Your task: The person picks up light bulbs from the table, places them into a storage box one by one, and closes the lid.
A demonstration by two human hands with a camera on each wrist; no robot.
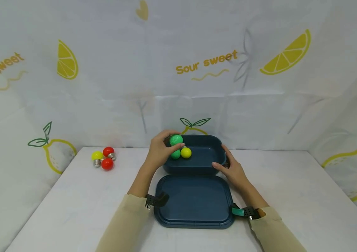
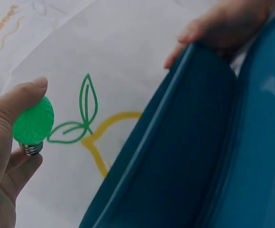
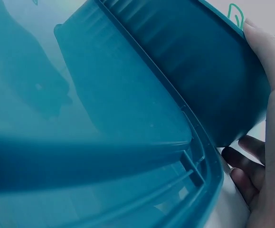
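Left hand [image 1: 160, 147] pinches green bulb [image 1: 176, 140] at the box's [image 1: 194, 170] left end; right hand [image 1: 236, 172] grips the box's right end. Step, apparently: loading the box. Next move likely calls for lowering, then release.

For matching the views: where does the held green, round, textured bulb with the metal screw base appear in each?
Head: the green bulb is slightly below centre.
Left wrist: far left, just below mid-height.
Right wrist: not in it.
Shared landmark: the dark blue rounded-rectangular plastic box, upper right in the right wrist view.
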